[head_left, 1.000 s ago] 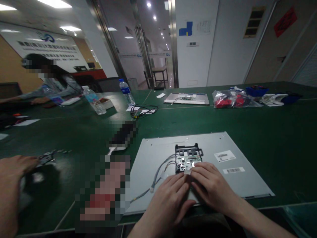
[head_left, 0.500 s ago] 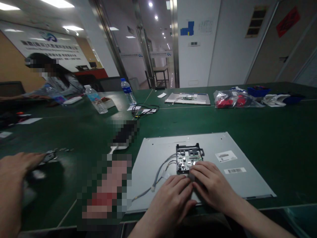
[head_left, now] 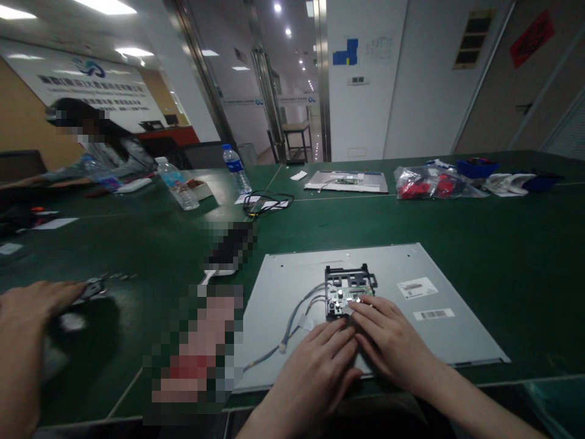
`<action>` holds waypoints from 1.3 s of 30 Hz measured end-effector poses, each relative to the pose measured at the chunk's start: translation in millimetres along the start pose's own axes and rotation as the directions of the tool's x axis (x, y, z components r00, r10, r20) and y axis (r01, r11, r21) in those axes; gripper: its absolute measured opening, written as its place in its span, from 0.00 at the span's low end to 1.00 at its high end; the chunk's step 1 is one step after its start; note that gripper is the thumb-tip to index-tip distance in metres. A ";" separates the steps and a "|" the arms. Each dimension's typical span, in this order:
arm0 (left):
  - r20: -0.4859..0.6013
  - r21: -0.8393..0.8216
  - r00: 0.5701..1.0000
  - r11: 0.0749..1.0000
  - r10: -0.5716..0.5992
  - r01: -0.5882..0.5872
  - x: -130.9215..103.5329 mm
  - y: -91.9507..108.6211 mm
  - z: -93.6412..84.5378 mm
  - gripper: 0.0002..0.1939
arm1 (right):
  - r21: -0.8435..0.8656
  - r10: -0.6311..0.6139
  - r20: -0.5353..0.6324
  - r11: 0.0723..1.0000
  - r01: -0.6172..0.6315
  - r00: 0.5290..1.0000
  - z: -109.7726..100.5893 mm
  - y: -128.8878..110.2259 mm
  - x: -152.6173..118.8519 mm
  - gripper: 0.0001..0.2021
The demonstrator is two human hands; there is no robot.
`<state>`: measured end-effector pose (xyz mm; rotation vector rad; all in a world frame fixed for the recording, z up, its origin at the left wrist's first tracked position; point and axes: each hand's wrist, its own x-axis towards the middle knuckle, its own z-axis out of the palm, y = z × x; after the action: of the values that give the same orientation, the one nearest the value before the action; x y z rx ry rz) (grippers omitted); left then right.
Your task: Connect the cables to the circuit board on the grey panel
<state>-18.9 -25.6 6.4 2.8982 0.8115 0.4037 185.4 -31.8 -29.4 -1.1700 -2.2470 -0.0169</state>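
Observation:
A large silvery display panel [head_left: 283,283] lies back side up on the green table. On it sits a black plastic frame [head_left: 347,268] holding a green circuit board [head_left: 340,296], with grey cables [head_left: 295,314] running off to the left. My right hand [head_left: 388,332] is curled over the board's near right corner, fingertips closed on it. Close beside it, my left hand [head_left: 320,360] has its bent fingers pressed together at the frame's near edge. What the left fingertips hold, if anything, is hidden by the hands.
At far left another person's hand [head_left: 41,302] holds a small metal piece [head_left: 94,286]. A blurred-out phone-like object [head_left: 231,247] lies left of the panel. Farther back are bottles [head_left: 236,171], a black cable [head_left: 269,204], a second panel [head_left: 315,182] and plastic bags [head_left: 439,186].
My right fingertips have shifted slightly left over the circuit board. My left fingers have edged up toward the frame. The panel stays where it was.

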 end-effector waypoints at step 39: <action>-0.022 0.016 1.000 1.000 -0.001 0.001 2.1 0.4 0.5 0.15 | -0.053 0.065 0.034 0.997 -0.064 0.997 -6.6 1.4 -1.1 0.24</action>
<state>-16.8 -24.9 6.4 2.9126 0.8234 0.4319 190.2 -33.6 -24.9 -1.2793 -2.2507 -0.0287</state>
